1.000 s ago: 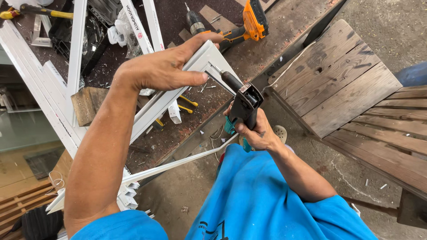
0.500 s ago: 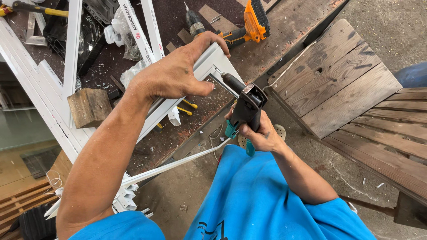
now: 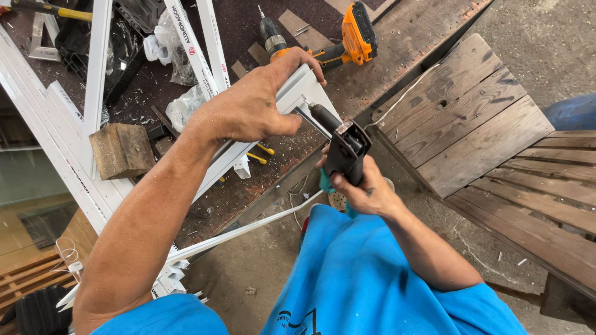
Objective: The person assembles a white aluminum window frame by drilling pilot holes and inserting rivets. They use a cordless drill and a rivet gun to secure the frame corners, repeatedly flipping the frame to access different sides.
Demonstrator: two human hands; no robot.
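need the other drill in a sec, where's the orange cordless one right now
In the head view the orange cordless drill lies on the workbench at top centre, just beyond the left hand gripping the white frame corner.

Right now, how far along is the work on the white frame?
Done: white profiles are cut, and two meet at the frame corner. In hand: the left hand presses that corner down while the right hand holds a black power driver with its bit at the corner. Left: whether a screw is seated cannot be seen; loose profiles lie on the bench.
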